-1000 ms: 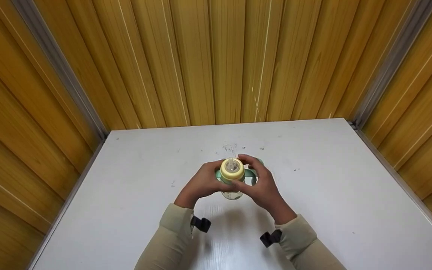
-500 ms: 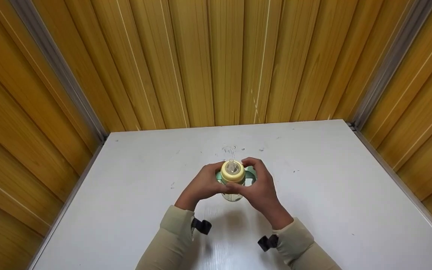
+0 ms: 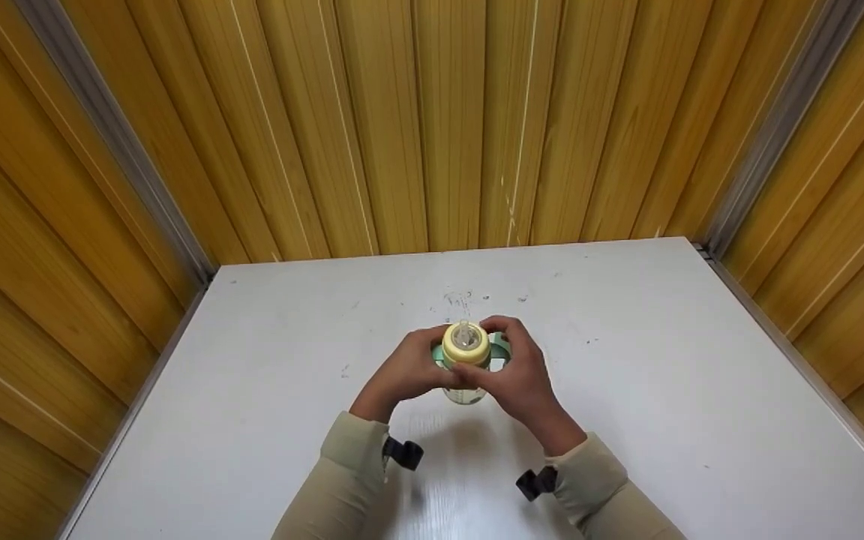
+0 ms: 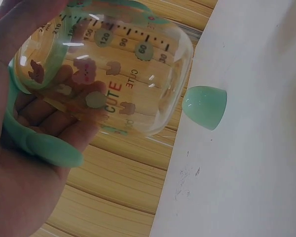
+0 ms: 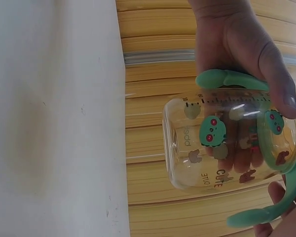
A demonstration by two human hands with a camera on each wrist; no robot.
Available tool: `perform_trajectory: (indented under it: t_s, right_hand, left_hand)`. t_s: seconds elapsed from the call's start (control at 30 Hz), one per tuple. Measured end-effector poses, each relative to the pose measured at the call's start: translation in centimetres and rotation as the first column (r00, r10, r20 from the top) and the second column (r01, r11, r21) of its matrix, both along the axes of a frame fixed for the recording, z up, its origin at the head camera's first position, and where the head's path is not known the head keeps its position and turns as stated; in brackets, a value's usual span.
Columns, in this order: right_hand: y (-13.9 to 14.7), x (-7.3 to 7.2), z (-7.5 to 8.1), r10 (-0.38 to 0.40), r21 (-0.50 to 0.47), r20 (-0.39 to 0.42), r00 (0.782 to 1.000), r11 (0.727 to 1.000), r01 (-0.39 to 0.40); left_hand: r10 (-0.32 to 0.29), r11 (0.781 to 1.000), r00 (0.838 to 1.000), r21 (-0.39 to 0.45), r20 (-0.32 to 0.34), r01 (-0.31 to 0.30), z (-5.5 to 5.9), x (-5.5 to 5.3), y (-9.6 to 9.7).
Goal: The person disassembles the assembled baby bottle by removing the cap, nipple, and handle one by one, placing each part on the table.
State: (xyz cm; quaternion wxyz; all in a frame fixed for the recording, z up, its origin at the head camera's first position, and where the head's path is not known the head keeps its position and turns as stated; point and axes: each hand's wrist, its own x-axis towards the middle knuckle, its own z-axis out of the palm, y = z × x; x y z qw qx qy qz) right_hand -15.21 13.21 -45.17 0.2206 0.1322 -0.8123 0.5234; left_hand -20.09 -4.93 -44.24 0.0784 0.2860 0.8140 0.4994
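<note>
A clear baby bottle (image 3: pixel 466 396) with a yellow collar (image 3: pixel 466 352), a clear nipple and green side handles is held upright above the table in both hands. My left hand (image 3: pixel 409 367) grips its left side near the collar, and my right hand (image 3: pixel 520 375) grips the right side, the thumbs meeting in front. In the left wrist view the bottle (image 4: pixel 113 74) shows printed measuring marks and small animal figures; a green handle (image 4: pixel 54 148) lies by the palm. Through the bottle (image 5: pixel 227 143), the right wrist view shows fingers behind it. A green domed cap (image 4: pixel 205 106) sits on the table.
The white tabletop (image 3: pixel 289 435) carries dark scuff marks (image 3: pixel 457 298) beyond the hands. Yellow wood-patterned panels (image 3: pixel 387 135) enclose the back and both sides, joined by grey metal posts (image 3: pixel 121 135).
The right hand has turned slightly around the top of the bottle, its wrist shifting a little to the left. The left hand keeps its grip, nearly still.
</note>
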Motion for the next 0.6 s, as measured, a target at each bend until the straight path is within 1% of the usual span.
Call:
perform_trajectory:
  t_s: [0.17, 0.4, 0.6]
  right_hand:
    - [0.2, -0.03, 0.02, 0.028, -0.016, 0.012, 1.0, 0.999, -0.028]
    - [0.51, -0.24, -0.02, 0.101, -0.039, 0.004, 0.995, 0.994, -0.101]
    - [0.76, -0.37, -0.09, 0.152, -0.027, 0.021, 0.988, 0.988, -0.151]
  left_hand:
    - [-0.001, 1.0, 1.0, -0.005, -0.001, 0.001, -0.01, 0.03, -0.09]
    - [-0.034, 0.999, 0.999, 0.023, -0.015, 0.034, -0.04, 0.03, -0.23]
    - [-0.037, 0.999, 0.999, 0.021, -0.029, 0.038, -0.05, 0.31, -0.29]
